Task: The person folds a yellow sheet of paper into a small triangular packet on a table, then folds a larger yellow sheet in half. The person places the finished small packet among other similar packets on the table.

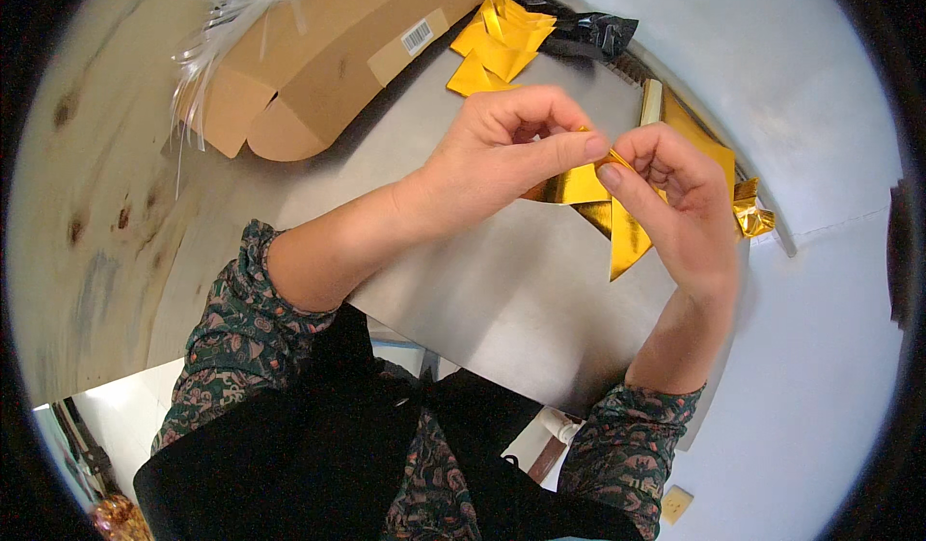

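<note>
Gold foil (pixel 584 186) btwn L+R fingers (pixel 569 149)

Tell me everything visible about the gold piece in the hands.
The gold piece is shiny, like metallic foil or ribbon. The left hand and right hand pinch its upper part; flat, folded bands spread below, one ending in a sharp point. The hands partly cover it; whether it touches the grey table is unclear.
</note>
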Available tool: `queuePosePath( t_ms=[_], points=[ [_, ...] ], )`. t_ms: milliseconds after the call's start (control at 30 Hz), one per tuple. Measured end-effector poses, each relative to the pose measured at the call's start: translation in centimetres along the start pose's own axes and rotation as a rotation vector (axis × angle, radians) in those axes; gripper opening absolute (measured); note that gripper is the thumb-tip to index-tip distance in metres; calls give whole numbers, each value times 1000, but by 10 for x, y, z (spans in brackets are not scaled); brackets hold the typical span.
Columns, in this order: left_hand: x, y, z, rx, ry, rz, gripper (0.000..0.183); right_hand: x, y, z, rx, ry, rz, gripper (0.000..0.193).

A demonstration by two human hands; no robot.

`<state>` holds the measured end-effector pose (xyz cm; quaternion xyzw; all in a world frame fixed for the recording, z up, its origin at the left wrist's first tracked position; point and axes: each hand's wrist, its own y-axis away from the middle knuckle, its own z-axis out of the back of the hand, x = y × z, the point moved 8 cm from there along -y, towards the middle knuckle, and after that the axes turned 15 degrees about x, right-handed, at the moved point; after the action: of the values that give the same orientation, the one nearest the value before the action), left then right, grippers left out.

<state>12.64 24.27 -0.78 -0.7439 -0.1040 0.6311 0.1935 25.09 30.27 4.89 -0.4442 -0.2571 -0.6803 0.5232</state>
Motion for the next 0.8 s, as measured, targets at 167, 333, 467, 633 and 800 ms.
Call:
queuePosePath(
  t_ms=[167,333,467,633,800],
  points=[
    [-1,-2,1,-6,41,29,20,-2,0,8,-23,-33,21,6],
    [-7,-3,4,-56,24,-43,29,2,-2,9,-70,118,71,8],
    [-6,-1,0,-24,-12,-23,32,3,-1,11,-133,157,91,11],
    [-7,1,-4,-13,-65,-27,34,4,-4,6,-109,196,108,10],
    [-6,2,-8,-2,-104,-21,30,6,-4,4,-109,266,102,5]
  ],
)
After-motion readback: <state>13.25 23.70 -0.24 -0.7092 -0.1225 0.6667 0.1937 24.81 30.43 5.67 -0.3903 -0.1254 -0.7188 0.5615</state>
